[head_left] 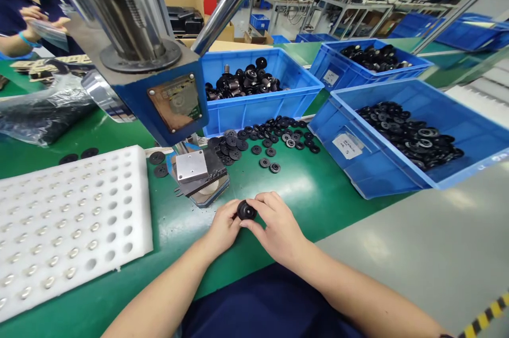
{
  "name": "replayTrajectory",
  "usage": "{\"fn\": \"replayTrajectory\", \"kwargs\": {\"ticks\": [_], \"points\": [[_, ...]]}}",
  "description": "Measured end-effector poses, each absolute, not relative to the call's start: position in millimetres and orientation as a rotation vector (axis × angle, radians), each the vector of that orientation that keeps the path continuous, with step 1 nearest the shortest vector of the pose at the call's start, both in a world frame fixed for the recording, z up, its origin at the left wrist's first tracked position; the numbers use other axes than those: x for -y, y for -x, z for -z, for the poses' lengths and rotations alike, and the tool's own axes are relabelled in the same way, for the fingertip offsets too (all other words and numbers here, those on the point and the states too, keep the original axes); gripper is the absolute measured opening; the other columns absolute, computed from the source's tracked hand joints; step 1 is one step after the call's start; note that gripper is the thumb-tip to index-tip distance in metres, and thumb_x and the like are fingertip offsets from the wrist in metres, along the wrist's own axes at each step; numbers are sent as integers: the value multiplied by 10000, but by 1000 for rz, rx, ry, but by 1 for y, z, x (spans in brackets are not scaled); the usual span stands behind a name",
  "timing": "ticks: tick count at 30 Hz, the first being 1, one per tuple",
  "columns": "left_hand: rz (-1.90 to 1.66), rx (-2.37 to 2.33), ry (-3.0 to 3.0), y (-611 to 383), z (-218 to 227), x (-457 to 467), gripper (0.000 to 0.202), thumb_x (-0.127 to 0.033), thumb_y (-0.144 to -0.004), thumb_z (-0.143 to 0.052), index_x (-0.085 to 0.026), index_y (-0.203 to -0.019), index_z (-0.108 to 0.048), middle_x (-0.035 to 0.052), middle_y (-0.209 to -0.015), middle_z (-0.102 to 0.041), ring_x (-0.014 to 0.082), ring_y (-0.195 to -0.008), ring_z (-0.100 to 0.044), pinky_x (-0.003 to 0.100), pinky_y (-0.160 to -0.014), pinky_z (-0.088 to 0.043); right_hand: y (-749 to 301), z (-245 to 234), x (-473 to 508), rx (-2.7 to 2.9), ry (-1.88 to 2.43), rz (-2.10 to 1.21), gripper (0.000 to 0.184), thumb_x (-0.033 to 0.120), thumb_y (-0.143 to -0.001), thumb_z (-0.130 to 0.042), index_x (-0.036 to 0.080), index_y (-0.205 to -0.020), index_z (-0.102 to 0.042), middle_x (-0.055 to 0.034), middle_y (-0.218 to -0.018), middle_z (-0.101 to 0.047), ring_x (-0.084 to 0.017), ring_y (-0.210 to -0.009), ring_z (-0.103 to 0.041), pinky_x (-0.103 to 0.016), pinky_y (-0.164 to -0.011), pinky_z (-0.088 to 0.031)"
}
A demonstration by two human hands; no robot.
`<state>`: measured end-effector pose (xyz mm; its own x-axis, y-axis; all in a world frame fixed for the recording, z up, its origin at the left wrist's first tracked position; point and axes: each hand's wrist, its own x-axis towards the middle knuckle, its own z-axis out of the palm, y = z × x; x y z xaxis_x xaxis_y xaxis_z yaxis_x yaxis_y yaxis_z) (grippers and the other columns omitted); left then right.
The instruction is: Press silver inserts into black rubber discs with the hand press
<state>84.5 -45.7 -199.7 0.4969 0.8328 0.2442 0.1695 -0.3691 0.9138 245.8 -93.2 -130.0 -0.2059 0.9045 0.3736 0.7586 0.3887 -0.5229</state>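
Note:
Both of my hands meet over the green bench near its front edge. Between them is a round black part [247, 210] with stepped rings and a small light centre. My left hand [225, 225] grips it from the left, with fingertips partly hidden behind it. From the right, the thumb and forefinger of my right hand [274, 224] close around it. Just beyond my hands stands a press [175, 104], with a bright square metal block [191, 165] on its base. Loose black discs [270, 152] lie scattered on the bench farther away.
A white foam tray [149, 210] with rows of holes and small metal pieces lies left. Blue bins [262, 107] of black parts stand behind and right, one bin [342, 131] tilted. A clear bag [47, 110] lies far left, near another person [32, 14].

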Motion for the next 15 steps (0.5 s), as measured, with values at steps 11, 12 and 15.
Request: {"fn": "replayTrajectory", "kwargs": {"ticks": [11,12,15], "points": [[-947,-812,-1952,-85,202,48,149,-230,-956,-522,-172,-923,-655,67,-826,-691,196,-746,-636,295,-687,-489,-247,135,94,2052,1391,-307,277,208,-820,-767,160,-1065,-645,-70,-915,-631,-212,-838,-550,-393,-749,-544],[-939,-806,-1959,-85,202,48,149,-227,-956,-523,-172,-896,-647,58,-796,-682,189,-721,-626,287,-669,-480,-248,136,94,2035,1367,-323,277,214,-832,-756,169,-1081,-644,-71,-926,-633,-210,-844,-558,-390,-755,-548],[-920,-808,-1974,-85,201,48,165,-238,-958,-525,-171,-848,-627,41,-738,-651,175,-673,-598,272,-636,-459,-250,141,95,1972,1305,-344,289,225,-871,-713,187,-1146,-631,-76,-966,-636,-208,-868,-574,-388,-778,-555]]}}
